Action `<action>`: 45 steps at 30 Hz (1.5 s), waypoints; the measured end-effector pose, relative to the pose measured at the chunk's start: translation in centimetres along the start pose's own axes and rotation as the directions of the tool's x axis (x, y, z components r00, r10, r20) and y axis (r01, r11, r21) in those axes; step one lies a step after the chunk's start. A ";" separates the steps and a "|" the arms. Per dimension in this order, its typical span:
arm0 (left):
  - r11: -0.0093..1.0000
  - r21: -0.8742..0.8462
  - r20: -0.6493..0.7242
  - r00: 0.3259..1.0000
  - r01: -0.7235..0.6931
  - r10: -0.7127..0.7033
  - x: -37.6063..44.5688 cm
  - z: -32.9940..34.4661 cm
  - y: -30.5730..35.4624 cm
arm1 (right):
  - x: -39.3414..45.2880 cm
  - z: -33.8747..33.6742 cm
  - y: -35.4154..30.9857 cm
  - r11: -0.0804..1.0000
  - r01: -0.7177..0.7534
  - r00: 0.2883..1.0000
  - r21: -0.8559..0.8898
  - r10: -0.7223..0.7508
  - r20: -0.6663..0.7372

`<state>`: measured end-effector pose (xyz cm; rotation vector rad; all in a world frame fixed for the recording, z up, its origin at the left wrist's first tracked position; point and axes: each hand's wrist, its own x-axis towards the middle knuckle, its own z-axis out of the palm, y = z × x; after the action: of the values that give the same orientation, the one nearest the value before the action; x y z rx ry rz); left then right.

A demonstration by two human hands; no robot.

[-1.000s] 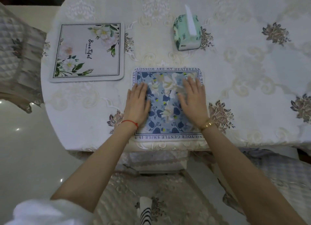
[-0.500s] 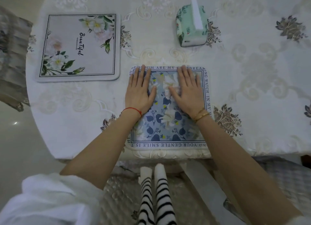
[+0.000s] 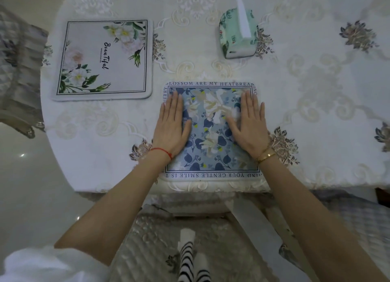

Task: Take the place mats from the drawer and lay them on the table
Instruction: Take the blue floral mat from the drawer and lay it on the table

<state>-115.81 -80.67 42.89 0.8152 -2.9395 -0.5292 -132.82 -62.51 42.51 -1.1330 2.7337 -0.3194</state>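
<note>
Since half a second ago both hands have slid apart from the middle of the blue mat toward its side borders, smoothing it outward.

Largest first: the bench (image 3: 316,117), under an embroidered cloth, carries everything. The white floral mat (image 3: 88,49) lies flat at the far left, well apart from the work. The blue floral mat (image 3: 211,138) lies straight ahead, its near edge right at the bench's rounded rim. The tissue pack (image 3: 236,41) stands beyond it.

The left hand (image 3: 172,125) presses flat, fingers together and extended, on the mat's left border; the right hand (image 3: 249,125) lies likewise on the right side. Neither grips anything.

Risks, as I judge them: the mat sits so near the rim that any pull toward the body could drag it partly over the edge. Pressing hard while sliding could also bunch the loose cloth beneath, leaving the mat crooked against its neighbour.
</note>
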 end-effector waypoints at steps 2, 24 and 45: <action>0.999 0.036 0.017 1.000 0.018 -0.018 -2.6 0.8 0.5 | -1.5 0.5 -1.0 1.000 0.018 1.000 0.005 -0.018 0.018; 0.991 0.061 0.072 0.990 0.117 -0.121 -11.5 2.5 3.3 | -10.5 1.1 -1.3 0.995 0.084 0.990 -0.048 -0.078 0.114; 0.998 0.062 0.111 0.993 0.031 -0.037 -7.6 1.7 2.3 | -7.7 1.1 -3.3 0.990 0.143 0.987 0.003 -0.143 0.074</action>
<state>-110.64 -74.38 42.43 0.8711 -3.0624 -0.5075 -124.97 -59.49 42.80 -1.3176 2.5959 -0.2867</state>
